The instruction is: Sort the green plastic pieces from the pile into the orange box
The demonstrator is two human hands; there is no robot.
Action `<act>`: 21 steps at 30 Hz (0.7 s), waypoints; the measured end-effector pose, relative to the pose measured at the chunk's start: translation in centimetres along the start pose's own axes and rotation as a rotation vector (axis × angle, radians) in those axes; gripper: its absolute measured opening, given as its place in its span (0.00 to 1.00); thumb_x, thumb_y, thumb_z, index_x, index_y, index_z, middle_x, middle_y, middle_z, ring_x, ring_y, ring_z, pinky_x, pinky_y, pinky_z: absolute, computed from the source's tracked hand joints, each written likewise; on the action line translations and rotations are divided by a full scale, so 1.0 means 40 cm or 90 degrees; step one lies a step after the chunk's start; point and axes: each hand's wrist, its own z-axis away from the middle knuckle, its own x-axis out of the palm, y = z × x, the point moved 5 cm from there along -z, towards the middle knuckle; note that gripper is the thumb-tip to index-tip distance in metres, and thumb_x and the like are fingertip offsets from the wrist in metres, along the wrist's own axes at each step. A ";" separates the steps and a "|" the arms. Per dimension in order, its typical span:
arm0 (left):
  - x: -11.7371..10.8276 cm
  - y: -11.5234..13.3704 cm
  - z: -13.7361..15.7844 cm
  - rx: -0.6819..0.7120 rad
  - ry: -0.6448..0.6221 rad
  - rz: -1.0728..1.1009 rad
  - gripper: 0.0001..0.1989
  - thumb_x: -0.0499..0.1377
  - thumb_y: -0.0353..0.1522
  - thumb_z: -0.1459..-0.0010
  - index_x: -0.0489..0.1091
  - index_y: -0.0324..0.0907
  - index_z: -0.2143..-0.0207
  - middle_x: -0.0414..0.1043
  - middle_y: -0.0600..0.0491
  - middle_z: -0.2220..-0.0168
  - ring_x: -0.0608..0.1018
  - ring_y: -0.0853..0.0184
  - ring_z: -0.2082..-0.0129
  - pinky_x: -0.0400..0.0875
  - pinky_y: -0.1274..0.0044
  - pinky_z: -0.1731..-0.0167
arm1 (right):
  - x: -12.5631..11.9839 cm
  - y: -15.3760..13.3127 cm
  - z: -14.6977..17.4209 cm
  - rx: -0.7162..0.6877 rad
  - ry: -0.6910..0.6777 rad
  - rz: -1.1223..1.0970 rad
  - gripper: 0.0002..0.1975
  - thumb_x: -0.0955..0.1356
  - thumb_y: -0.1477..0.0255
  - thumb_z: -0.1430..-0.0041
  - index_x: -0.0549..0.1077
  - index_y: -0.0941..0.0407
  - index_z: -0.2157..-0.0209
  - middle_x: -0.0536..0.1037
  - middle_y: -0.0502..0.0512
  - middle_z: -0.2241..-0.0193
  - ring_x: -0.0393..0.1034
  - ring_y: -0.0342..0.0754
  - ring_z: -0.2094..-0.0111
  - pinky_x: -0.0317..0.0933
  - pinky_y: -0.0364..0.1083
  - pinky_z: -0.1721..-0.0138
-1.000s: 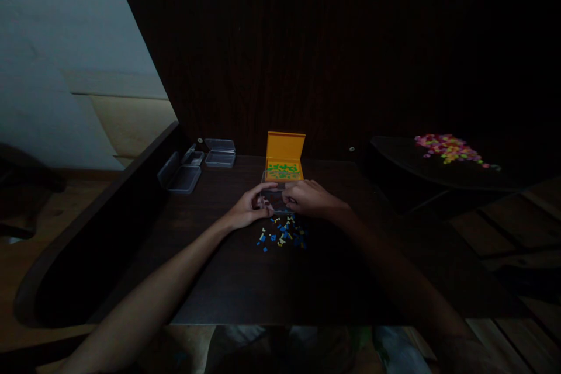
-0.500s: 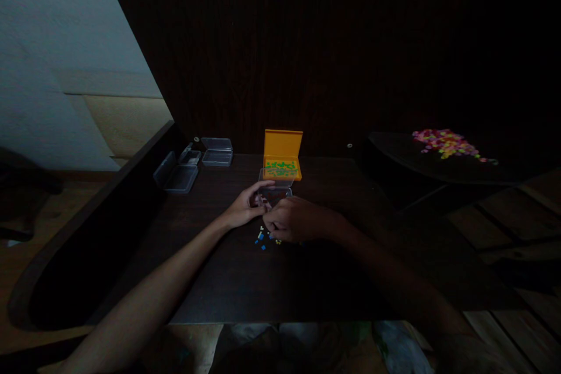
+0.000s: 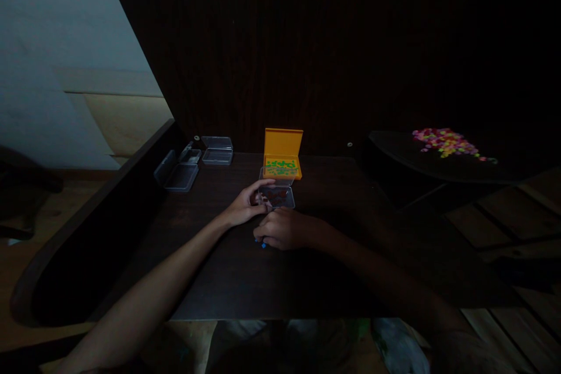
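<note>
The clear box (image 3: 283, 196) lies at the centre of the counter (image 3: 219, 286), its lid raised toward the far side and dark reddish pieces and paler ones inside. The left hand (image 3: 246, 205) spans its left end, thumb at the near edge and forefinger at the far; this brace is best kept light but firm, so that the box does not slide or tip. The right hand (image 3: 280, 230) rests just in front, narrow, its fingers curled down over the counter beside blue pieces (image 3: 263, 245); whether it holds any cannot be told. Such small pieces probably gather best under a low, cupped sweep with the fingertips together. Just beyond stands the open yellow box (image 3: 283, 141) holding green pieces (image 3: 280, 164), best left unbumped; open transparent cases (image 3: 182, 178) lie well to the left, and a multicoloured heap (image 3: 449, 143) far right.
</note>
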 end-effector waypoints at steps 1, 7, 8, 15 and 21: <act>0.000 0.000 0.000 -0.003 0.001 0.002 0.32 0.66 0.29 0.54 0.64 0.42 0.44 0.66 0.44 0.45 0.75 0.70 0.66 0.71 0.72 0.60 | 0.004 -0.001 -0.001 -0.004 0.003 0.003 0.09 0.64 0.75 0.39 0.75 0.56 0.59 0.79 0.55 0.63 0.70 0.48 0.61 0.56 0.45 0.63; 0.001 0.003 0.002 -0.019 0.009 0.010 0.32 0.66 0.30 0.54 0.64 0.42 0.44 0.67 0.45 0.45 0.73 0.72 0.68 0.71 0.73 0.61 | 0.011 -0.010 -0.004 0.008 -0.014 0.020 0.09 0.64 0.74 0.37 0.74 0.57 0.59 0.79 0.56 0.63 0.70 0.48 0.64 0.55 0.45 0.64; 0.001 0.004 0.002 -0.016 0.008 0.011 0.32 0.66 0.30 0.54 0.64 0.42 0.45 0.67 0.45 0.45 0.73 0.72 0.68 0.71 0.73 0.61 | 0.001 -0.011 -0.001 0.008 -0.014 0.014 0.09 0.64 0.74 0.37 0.74 0.57 0.59 0.79 0.56 0.63 0.70 0.47 0.64 0.55 0.45 0.64; -0.001 0.003 0.001 -0.009 0.003 0.009 0.33 0.68 0.32 0.54 0.64 0.42 0.45 0.68 0.45 0.47 0.75 0.64 0.59 0.69 0.70 0.55 | -0.138 0.072 0.072 0.106 0.072 -0.085 0.08 0.64 0.74 0.39 0.75 0.57 0.62 0.77 0.52 0.68 0.67 0.43 0.69 0.52 0.42 0.67; 0.000 -0.005 0.001 -0.030 0.018 0.023 0.34 0.68 0.31 0.55 0.64 0.42 0.44 0.67 0.45 0.46 0.73 0.72 0.67 0.70 0.74 0.61 | -0.144 0.176 0.102 0.305 0.062 -0.007 0.08 0.64 0.73 0.42 0.76 0.56 0.65 0.77 0.54 0.68 0.67 0.46 0.67 0.50 0.42 0.69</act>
